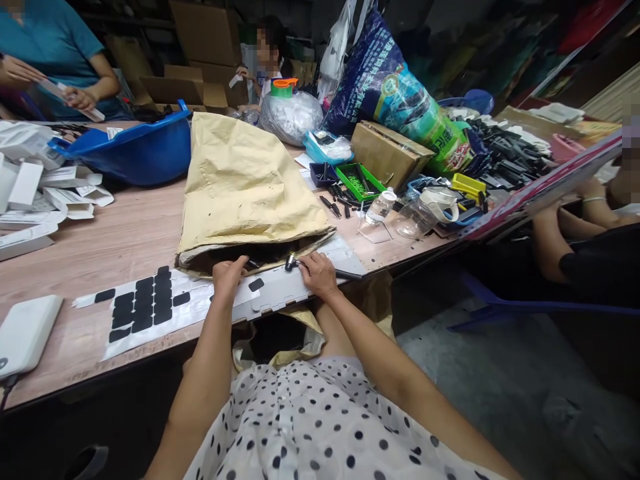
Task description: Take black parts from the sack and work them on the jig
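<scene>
My right hand point(319, 273) is closed round a small hammer, its metal-and-black head point(291, 262) pointing left and its dark handle point(349, 275) sticking out to the right. At the open mouth of a tan paper sack point(245, 180), my left hand point(230, 277) is closed, thumb on top. A dark piece shows by its fingertips, too small and shaded to name. The sack lies flat on the table with its dark opening towards me. Left of my hands, rounded black pads point(144, 301) lie in rows on a white backing sheet point(123, 347). One loose pad point(256, 285) sits between my hands.
White boxes point(30, 180) and a blue basin point(140, 150) stand at the left, near a white device point(27, 333). Trays, a bottle point(381, 207), a clear jug point(417, 217) and black parts crowd the right. An open sack point(280, 337) sits below the edge. Other people sit around.
</scene>
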Motion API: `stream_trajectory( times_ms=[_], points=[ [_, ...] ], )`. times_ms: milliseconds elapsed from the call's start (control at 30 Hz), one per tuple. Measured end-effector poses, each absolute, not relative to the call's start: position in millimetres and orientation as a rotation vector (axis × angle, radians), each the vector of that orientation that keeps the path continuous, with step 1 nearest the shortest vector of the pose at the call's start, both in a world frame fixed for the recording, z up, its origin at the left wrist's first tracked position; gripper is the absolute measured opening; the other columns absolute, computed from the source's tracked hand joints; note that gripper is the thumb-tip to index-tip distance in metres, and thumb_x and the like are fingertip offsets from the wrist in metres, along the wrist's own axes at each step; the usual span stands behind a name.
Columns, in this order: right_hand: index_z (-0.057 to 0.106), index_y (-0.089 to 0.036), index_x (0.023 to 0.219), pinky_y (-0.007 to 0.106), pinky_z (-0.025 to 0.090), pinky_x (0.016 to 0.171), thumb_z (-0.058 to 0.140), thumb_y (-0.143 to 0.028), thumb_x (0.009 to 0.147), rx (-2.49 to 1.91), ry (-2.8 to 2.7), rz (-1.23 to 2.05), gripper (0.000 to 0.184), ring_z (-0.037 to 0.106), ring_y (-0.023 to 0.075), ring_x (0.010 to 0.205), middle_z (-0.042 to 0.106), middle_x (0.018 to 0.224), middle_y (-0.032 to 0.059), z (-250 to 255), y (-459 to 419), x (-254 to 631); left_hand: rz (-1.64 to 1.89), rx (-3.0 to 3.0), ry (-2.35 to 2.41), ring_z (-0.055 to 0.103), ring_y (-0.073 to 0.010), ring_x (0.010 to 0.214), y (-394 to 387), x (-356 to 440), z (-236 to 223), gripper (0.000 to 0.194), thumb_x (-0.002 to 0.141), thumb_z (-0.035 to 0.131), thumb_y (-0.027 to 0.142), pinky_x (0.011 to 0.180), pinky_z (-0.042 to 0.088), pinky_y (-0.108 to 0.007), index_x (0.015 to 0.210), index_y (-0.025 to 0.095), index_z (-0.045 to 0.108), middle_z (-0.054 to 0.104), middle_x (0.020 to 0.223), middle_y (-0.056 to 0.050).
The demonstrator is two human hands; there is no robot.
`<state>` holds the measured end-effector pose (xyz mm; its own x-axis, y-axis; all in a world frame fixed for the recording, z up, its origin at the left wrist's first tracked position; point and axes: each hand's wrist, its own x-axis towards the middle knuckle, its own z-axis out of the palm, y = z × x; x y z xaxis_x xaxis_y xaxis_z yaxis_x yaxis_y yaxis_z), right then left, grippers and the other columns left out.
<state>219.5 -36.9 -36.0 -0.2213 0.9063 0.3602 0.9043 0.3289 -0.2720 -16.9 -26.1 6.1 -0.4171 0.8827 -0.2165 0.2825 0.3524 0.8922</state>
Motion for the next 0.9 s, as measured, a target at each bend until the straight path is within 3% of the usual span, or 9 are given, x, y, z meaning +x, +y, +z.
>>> stream_trajectory(
  times_ms=[233,567,900],
  points=[
    [0.072,-0.024,0.11,0.032,0.042,0.082,0.056,-0.027,0.096,-1.591,-2.162,0.009,0.022,0.051,0.0238,0.093,0.064,0.097,0.0084,-35,-36,221,1.024,0.796,1.658,0.034,-0.0068,0.036,-51,-6,19,0.034,0.056,0.07,0.05,0.035,0.024,-0.022,0.053,0.019,0.056,0.051,0.044,0.002],
    [0.072,-0.024,0.11,0.032,0.041,0.081,0.054,-0.028,0.096,-1.581,-2.174,-0.023,0.023,0.05,0.0238,0.092,0.062,0.096,0.0085,-35,-36,222,0.662,1.114,1.825,0.047,-0.0121,0.041,-57,10,11,0.036,0.066,0.064,0.048,0.042,0.035,-0.024,0.045,0.02,0.056,0.056,0.043,0.0],
    [0.072,-0.023,0.109,0.032,0.041,0.081,0.055,-0.027,0.096,-1.593,-2.164,0.005,0.022,0.051,0.0236,0.092,0.063,0.097,0.0086,-33,-37,220,0.688,1.15,1.851,0.047,-0.0117,0.042,-62,7,7,0.036,0.067,0.063,0.052,0.043,0.036,-0.023,0.051,0.02,0.058,0.054,0.044,0.002]
  ],
)
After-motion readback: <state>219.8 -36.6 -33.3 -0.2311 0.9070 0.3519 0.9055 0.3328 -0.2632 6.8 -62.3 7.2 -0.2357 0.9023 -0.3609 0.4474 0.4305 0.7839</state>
